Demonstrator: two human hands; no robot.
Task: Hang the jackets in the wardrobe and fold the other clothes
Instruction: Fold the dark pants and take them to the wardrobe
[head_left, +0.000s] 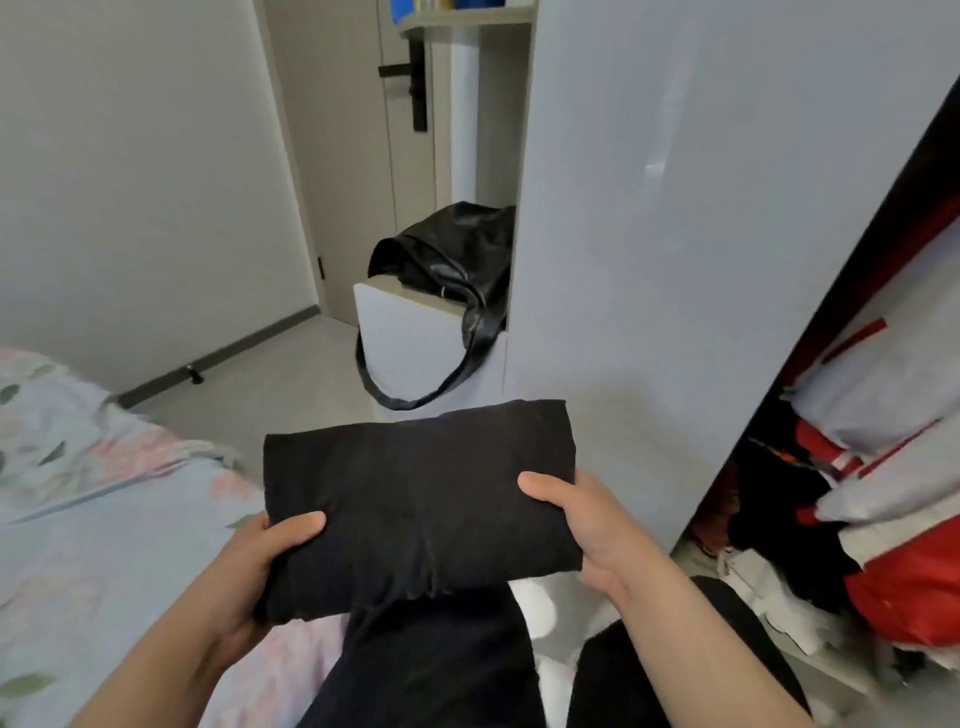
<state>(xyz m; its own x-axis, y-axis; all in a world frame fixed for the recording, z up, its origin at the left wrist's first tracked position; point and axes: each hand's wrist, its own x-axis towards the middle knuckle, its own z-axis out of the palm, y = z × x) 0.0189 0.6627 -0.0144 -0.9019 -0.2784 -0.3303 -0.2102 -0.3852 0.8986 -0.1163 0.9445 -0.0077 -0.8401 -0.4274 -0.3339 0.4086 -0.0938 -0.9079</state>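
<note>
Item: folded black fabric garment (421, 499), a flat rectangular bundle held up in the air between floral-print bed (104, 519) and open grey wardrobe (675, 260). Your left hand (260, 561) and right hand (587, 525) each clasp one end, thumbs on top, fingers presumably curled beneath, which keeps the folds from slipping. Grey-and-red jackets (893, 467) hang inside the wardrobe.

A person's left hand (260, 566) and right hand (587, 525) are bare, as are both forearms up to the near edge of the frame. Black trousers (431, 670) cover both legs. A white patch (535, 608), perhaps a sock or slipper, shows between them.
</note>
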